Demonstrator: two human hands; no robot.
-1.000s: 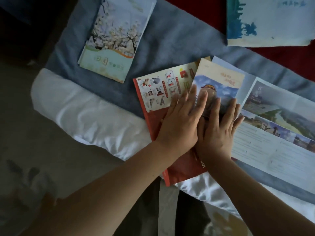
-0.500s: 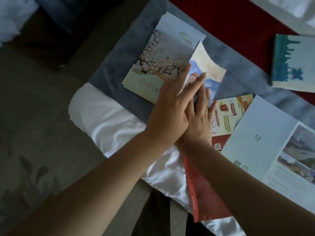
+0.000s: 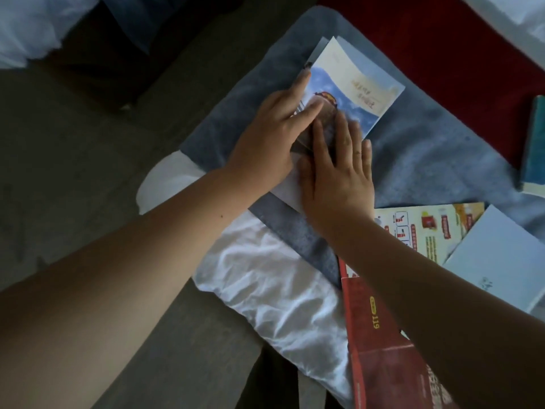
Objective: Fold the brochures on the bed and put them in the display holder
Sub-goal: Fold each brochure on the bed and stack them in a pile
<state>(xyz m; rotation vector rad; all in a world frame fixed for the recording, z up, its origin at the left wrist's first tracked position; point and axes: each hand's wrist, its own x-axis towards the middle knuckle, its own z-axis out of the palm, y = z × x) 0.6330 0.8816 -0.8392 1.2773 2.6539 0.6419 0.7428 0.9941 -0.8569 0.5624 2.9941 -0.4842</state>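
Observation:
A folded brochure with a blue sky picture and a cream top lies on the grey blanket, stacked over another brochure whose pale edges show around it. My left hand rests flat on its left side with straight fingers. My right hand presses flat on its near end, fingers spread. A red and yellow brochure lies open to the right under my right forearm. A pale blue unfolded brochure lies at the right edge. No display holder is in view.
A teal and white brochure lies at the far right on the red cover. White sheet hangs over the bed's near edge, with dark floor to the left.
Both hands carried the sky-picture brochure from the red brochure to the left and laid it flat on top of the blossom brochure, which is now covered. The camera swung left.

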